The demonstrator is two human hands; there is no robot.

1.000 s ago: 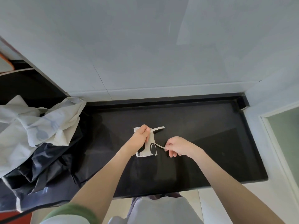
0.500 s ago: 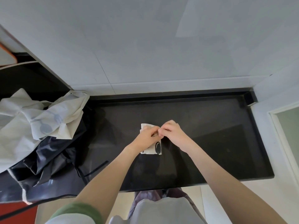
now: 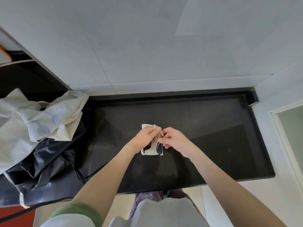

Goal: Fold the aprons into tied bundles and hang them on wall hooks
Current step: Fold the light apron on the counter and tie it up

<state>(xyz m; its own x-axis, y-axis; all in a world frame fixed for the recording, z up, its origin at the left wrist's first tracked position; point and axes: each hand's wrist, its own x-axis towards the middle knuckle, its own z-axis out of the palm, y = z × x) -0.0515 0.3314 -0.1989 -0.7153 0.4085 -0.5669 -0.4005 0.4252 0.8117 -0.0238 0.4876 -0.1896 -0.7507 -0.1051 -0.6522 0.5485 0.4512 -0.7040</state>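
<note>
A small folded apron bundle (image 3: 151, 149), white with black print, lies on the middle of the black countertop (image 3: 205, 136). My left hand (image 3: 146, 135) grips the bundle's upper part with curled fingers. My right hand (image 3: 172, 138) is just to its right and pinches the thin white strap (image 3: 158, 136) where the two hands meet. Most of the strap is hidden between the fingers.
A heap of unfolded aprons sits at the counter's left end: a white one (image 3: 37, 122) on top of a black one (image 3: 45, 163). A grey tiled wall (image 3: 147, 46) rises behind the counter. No hooks are in view.
A second ago my right hand pulled the strap out to the right of the bundle. It has since come in to meet my left hand over the bundle's top.
</note>
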